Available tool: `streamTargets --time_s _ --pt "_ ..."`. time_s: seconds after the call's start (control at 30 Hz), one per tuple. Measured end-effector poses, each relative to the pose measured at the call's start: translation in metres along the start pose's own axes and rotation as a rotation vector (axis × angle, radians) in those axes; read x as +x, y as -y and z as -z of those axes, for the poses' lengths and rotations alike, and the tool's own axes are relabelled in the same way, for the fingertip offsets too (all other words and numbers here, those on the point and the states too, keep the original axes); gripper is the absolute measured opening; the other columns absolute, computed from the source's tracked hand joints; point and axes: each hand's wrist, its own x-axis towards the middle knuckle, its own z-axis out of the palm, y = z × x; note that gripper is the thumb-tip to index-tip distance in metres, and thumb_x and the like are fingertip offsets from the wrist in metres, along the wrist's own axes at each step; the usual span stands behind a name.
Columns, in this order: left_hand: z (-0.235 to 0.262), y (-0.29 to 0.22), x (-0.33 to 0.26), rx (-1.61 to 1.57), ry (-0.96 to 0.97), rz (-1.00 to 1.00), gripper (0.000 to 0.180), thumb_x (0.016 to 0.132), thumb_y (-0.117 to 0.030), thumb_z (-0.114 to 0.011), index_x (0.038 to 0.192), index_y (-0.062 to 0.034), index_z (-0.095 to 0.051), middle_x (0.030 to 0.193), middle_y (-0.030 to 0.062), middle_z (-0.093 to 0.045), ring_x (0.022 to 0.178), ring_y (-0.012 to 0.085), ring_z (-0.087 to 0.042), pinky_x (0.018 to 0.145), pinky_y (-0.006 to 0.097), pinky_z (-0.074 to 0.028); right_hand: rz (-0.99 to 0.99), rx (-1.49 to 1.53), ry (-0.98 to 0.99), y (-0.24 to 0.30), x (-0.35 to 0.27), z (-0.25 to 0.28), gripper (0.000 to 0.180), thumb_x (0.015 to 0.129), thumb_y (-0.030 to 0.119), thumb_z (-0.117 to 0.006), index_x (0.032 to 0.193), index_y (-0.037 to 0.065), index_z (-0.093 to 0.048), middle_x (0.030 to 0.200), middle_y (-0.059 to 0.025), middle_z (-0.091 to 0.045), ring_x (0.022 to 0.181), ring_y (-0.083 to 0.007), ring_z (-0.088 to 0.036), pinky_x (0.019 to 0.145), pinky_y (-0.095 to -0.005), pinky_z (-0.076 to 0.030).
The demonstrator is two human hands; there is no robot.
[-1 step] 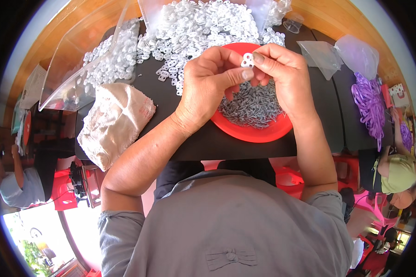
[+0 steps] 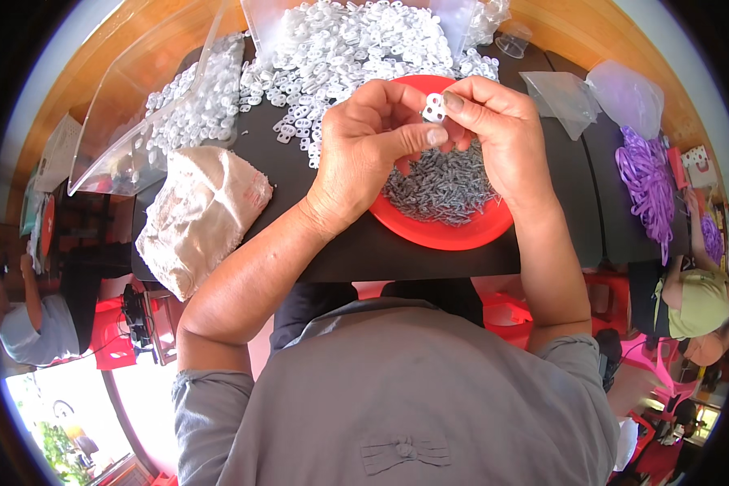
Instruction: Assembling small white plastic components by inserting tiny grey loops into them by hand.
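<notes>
1. Left hand (image 2: pixel 364 150) and right hand (image 2: pixel 498 134) together pinch a small white plastic piece (image 2: pixel 435 107), thumbs and forefingers closed on it.
2. Piece held above red bowl (image 2: pixel 445 231) of grey screws (image 2: pixel 441 186).
3. Heap of white pieces (image 2: pixel 340 49) lies beyond; cloth bag (image 2: pixel 198 215) to the left.

Small white two-holed plastic clip (image 2: pixel 435 107), fingertip-pinched

Bowl (image 2: pixel 454 235) right of cloth sack (image 2: pixel 198 215)
</notes>
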Motion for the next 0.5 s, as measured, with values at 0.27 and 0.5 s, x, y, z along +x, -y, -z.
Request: streamTargets --time_s 0.27,0.5 --pt "0.0009 -0.0033 -0.0021 -0.035 0.1 -0.142 0.029 0.08 0.005 -0.072 0.106 0.0031 -0.06 0.085 0.0122 -0.069 0.076 0.016 -0.068 0.065 0.025 -0.053 -0.091 0.066 0.112 0.0044 -0.0013 0.0051 0.022 0.093 0.021 -0.062 0.091 -0.001 -0.066 0.074 -0.002 -0.061 0.06 -0.0092 -0.055 0.056 -0.021 -0.042" --pt "0.0014 -0.0046 -0.0029 -0.04 0.113 -0.171 0.025 0.081 0.009 -0.069 0.103 0.0052 -0.059 0.085 0.015 -0.068 0.075 0.02 -0.069 0.069 0.029 -0.056 -0.114 0.084 0.16 0.0057 -0.0013 0.0037 0.023 0.093 0.023 -0.062 0.086 0.001 -0.063 0.071 -0.0023 -0.06 0.058 -0.0108 -0.057 0.054 -0.0208 -0.042"
